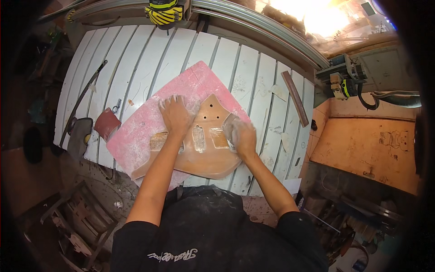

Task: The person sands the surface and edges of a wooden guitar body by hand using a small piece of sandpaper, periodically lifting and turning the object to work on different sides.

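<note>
A tan wooden guitar body with cut-out cavities and small holes lies on a dusty pink board. My left hand presses on it at the upper left, fingers stretched out and whitened with dust. At the body's right side, my right hand is smeared by motion over a greyish patch; its fingers and anything in them cannot be made out. Left of the board are a reddish sheet, probably sandpaper, and a dark pad.
The white slatted table bears a dark strip and a brown bar. A rail machine with motor housings borders the back and right. An orange panel is at right, a wooden chair lower left.
</note>
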The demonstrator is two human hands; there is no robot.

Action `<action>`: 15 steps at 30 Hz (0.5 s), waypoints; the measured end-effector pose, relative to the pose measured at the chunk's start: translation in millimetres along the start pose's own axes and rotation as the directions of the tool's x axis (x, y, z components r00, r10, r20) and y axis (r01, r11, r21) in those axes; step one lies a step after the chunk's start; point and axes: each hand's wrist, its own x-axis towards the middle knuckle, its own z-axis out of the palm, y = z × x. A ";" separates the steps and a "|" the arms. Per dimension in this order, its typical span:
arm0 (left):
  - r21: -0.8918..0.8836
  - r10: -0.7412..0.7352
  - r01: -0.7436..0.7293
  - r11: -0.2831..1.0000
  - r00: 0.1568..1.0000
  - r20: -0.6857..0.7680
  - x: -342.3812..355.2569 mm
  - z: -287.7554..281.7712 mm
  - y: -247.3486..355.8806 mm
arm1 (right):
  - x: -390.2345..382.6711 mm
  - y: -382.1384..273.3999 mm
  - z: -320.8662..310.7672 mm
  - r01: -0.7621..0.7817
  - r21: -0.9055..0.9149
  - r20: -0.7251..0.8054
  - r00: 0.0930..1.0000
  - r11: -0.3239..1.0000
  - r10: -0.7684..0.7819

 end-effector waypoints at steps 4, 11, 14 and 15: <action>-0.014 0.000 0.000 1.000 1.000 0.000 1.4 -3.0 0.0 | 4.8 0.9 -9.4 -0.002 -0.004 0.091 0.996 1.000 0.002; -0.011 -0.011 0.011 1.000 0.999 -0.031 -2.7 0.6 0.1 | 8.0 -0.8 -9.4 -0.054 0.011 0.024 0.998 0.998 0.054; -0.011 -0.004 0.004 1.000 1.000 0.029 1.8 -5.4 3.7 | 5.9 -0.7 -1.0 -0.096 0.013 -0.002 0.995 0.995 0.096; -0.012 0.000 0.001 1.000 1.000 0.030 0.7 -5.1 5.0 | 2.2 -1.6 2.5 -0.043 -0.001 -0.015 0.999 0.999 0.043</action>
